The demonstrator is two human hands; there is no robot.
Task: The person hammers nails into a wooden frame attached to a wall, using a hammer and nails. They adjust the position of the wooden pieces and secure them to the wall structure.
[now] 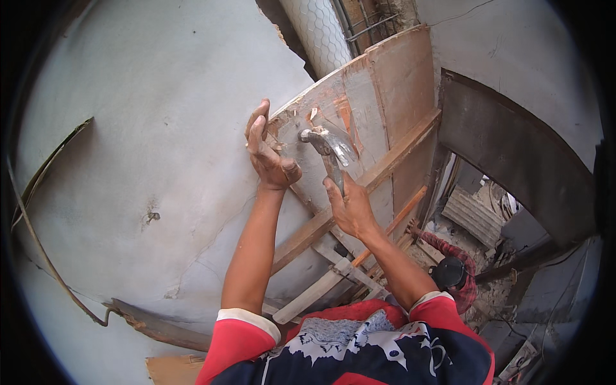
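Note:
My right hand [351, 208] is wrapped around the handle of a claw hammer [328, 142], a worn metal one with pale smears on its head. The head is in front of a wooden panel [401, 83] stained with reddish brown patches. Left of the hammer, my left hand [273, 157] is raised at the panel's left edge, where it meets the grey wall [160, 102]. Its fingers are apart and slightly bent, with nothing visible held in them. Whether its fingertips touch the panel or wall, I cannot tell.
A long wooden batten [359, 189] crosses the panel slantwise. Below it are several boards [311, 292]. A bent cable [48, 256] hangs on the left wall. Wire mesh on a pale column [317, 32] shows above. At lower right, another person [459, 273] is near a doorway with rubble.

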